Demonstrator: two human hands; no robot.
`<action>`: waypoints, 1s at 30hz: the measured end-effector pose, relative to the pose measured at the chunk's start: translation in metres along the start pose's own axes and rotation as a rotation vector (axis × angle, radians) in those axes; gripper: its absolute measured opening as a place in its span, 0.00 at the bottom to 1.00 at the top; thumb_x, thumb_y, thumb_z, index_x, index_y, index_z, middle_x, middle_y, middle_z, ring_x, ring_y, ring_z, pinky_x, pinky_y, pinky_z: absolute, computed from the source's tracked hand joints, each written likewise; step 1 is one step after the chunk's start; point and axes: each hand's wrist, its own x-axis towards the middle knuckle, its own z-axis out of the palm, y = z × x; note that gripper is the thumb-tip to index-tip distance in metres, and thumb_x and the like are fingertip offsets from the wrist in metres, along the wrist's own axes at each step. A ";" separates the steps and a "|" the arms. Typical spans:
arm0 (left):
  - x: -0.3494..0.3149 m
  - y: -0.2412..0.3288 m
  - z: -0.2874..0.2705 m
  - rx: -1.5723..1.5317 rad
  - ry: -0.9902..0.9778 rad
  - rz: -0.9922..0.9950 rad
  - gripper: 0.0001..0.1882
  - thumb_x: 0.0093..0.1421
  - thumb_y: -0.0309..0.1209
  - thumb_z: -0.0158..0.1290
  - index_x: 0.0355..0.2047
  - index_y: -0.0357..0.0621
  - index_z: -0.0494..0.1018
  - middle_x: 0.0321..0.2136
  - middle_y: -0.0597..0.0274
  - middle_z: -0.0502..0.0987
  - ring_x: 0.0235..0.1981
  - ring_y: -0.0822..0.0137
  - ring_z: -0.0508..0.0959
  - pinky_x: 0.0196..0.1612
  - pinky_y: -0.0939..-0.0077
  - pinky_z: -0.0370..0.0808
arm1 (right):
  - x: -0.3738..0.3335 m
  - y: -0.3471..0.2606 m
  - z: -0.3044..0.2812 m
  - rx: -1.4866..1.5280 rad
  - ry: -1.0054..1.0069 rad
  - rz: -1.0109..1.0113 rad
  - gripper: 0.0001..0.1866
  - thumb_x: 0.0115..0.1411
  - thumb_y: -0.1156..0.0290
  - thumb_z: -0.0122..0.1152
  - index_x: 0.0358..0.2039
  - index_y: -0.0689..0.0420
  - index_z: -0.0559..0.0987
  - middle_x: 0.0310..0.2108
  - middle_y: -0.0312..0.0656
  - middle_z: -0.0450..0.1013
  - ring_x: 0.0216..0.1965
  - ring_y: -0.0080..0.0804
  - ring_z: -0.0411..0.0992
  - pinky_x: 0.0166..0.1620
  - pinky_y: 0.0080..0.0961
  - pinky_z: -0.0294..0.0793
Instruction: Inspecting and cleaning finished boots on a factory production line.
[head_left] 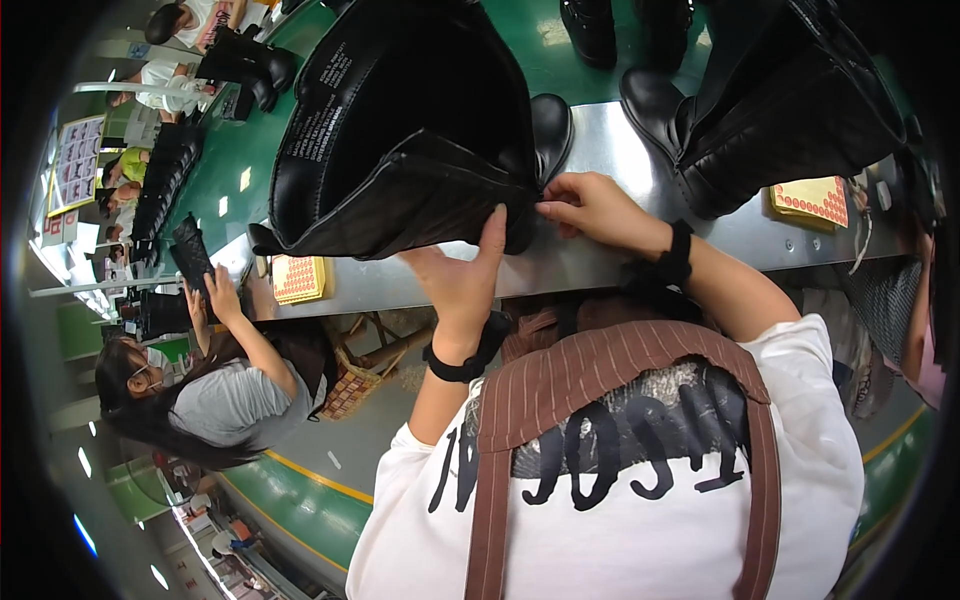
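A tall black boot (430,195) stands on the metal edge of the workbench, its wide shaft opening tilted toward me. My left hand (455,280) is closed on the near side of the shaft, thumb lying on the outer leather and the other fingers hidden behind it. Just right of the shaft, my right hand (600,212) has thumb and forefinger pinched together at the boot's side edge. What lies in that pinch is too small to make out. Past the shaft shows a rounded black boot toe (551,130).
Another tall black boot (790,130) leans on the bench at right. Yellow sheets with red round stickers (300,279) lie by the front edge, as does a second stack (810,203). At left, a co-worker (235,395) handles a black piece. More boots (590,35) stand beyond.
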 end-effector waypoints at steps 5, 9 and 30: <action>-0.019 -0.014 0.000 -0.113 -0.322 -0.503 0.22 0.50 0.21 0.65 0.45 0.34 0.69 0.39 0.59 0.77 0.41 0.69 0.77 0.47 0.75 0.73 | 0.011 -0.008 -0.011 -0.206 -0.158 0.106 0.15 0.65 0.62 0.54 0.28 0.62 0.75 0.23 0.37 0.74 0.20 0.20 0.71 0.25 0.19 0.70; -0.020 -0.014 0.006 -0.124 -0.238 -0.470 0.15 0.50 0.23 0.64 0.39 0.33 0.76 0.36 0.57 0.81 0.37 0.67 0.80 0.42 0.74 0.75 | 0.013 -0.008 -0.008 0.214 -0.394 0.246 0.17 0.68 0.61 0.49 0.24 0.56 0.73 0.20 0.32 0.70 0.17 0.15 0.63 0.22 0.16 0.61; -0.024 -0.023 0.008 -0.004 -0.229 -0.426 0.27 0.48 0.29 0.67 0.46 0.30 0.70 0.39 0.51 0.80 0.41 0.63 0.80 0.47 0.70 0.75 | -0.124 -0.150 -0.039 -0.741 0.504 -1.229 0.12 0.46 0.72 0.73 0.32 0.53 0.80 0.28 0.36 0.73 0.26 0.27 0.70 0.29 0.23 0.67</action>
